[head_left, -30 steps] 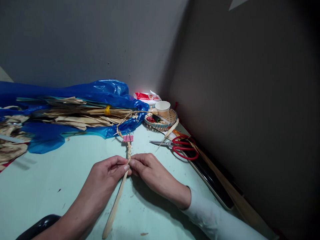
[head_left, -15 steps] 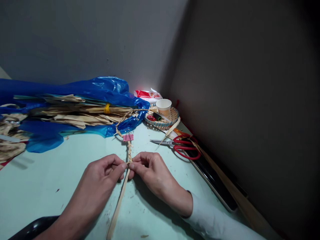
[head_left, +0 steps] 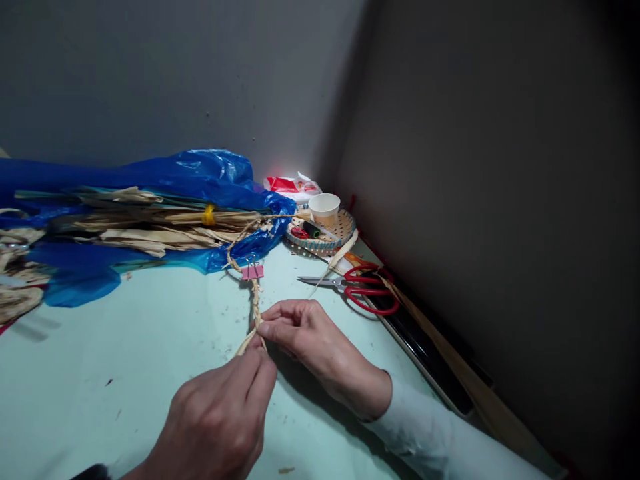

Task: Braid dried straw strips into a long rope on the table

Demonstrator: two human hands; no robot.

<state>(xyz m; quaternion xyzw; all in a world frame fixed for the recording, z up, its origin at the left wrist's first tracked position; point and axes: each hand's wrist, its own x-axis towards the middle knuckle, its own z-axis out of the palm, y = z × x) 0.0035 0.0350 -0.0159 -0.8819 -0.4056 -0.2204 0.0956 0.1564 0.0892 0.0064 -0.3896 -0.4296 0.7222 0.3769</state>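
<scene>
A thin braid [head_left: 256, 299] of pale dried plant strips runs toward me from a pink binder clip [head_left: 253, 272], which is clamped across it. My right hand [head_left: 310, 337] pinches the braid's near end between thumb and forefinger. Just below, my left hand [head_left: 220, 410] has its fingers closed around the loose strips, back of the hand toward me. One pale strip [head_left: 246, 343] slants out to the left above the left knuckles. The strips' lower ends are hidden behind the left hand.
Bundled dried strips [head_left: 150, 233] lie on a blue plastic bag [head_left: 210, 167] at the back left. Red-handled scissors [head_left: 345, 283] rest to the right, near a woven basket [head_left: 323, 243] holding a paper cup [head_left: 325, 208]. A long black object [head_left: 425, 347] lies along the dark right wall.
My left hand has moved down and toward me, turning its back up, and now grips the loose strips. My right hand stays pinched on the braid. The view has shifted slightly.
</scene>
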